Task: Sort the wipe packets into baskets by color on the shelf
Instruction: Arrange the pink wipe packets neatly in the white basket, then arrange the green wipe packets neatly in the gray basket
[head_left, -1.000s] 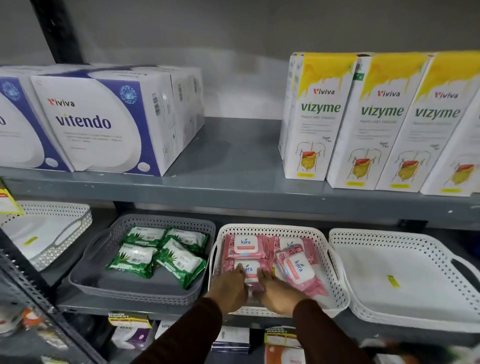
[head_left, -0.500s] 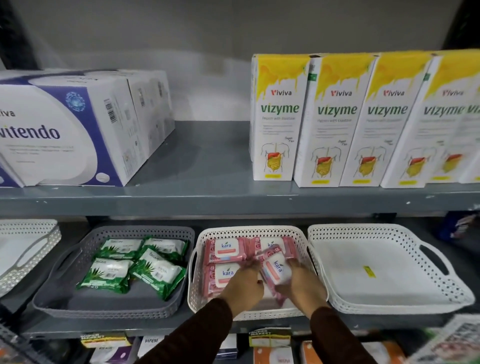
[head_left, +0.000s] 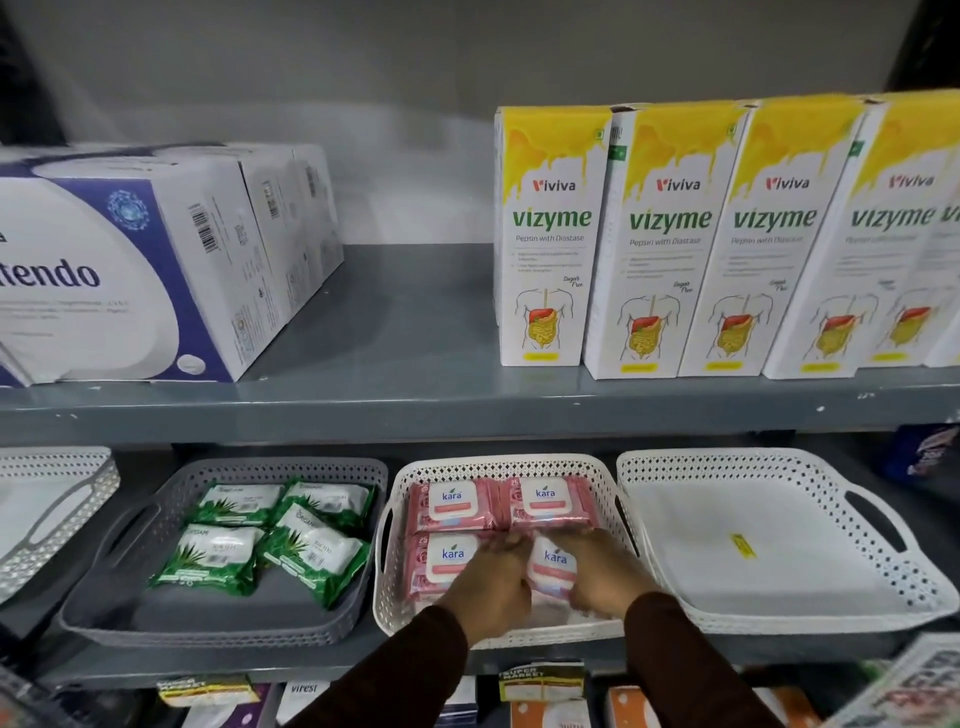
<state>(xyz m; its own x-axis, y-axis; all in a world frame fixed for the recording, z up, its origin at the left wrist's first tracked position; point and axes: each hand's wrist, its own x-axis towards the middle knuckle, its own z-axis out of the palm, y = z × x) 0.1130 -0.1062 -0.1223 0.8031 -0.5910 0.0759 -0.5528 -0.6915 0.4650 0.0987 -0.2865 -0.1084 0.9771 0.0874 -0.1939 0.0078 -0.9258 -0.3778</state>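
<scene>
Several pink wipe packets (head_left: 451, 505) lie flat in a two-by-two grid inside the white perforated basket (head_left: 498, 465) on the lower shelf. My left hand (head_left: 488, 587) rests on the front left pink packet (head_left: 439, 561). My right hand (head_left: 602, 577) holds the front right pink packet (head_left: 553, 564) by its right edge, pressing it down. Both hands meet at the seam between these two packets. To the left, a grey basket (head_left: 171, 491) holds several green wipe packets (head_left: 215, 558).
An empty white basket (head_left: 779, 545) sits to the right and part of another white basket (head_left: 49, 499) to the left. The upper shelf (head_left: 415, 405) carries Vizyme boxes (head_left: 545, 234) and a white-and-purple box (head_left: 119, 270). More products sit on the shelf below.
The tilted pink packet under my right hand has been laid flat into the front right spot. Both hands have shifted slightly forward over the front packets. The camera view moved right.
</scene>
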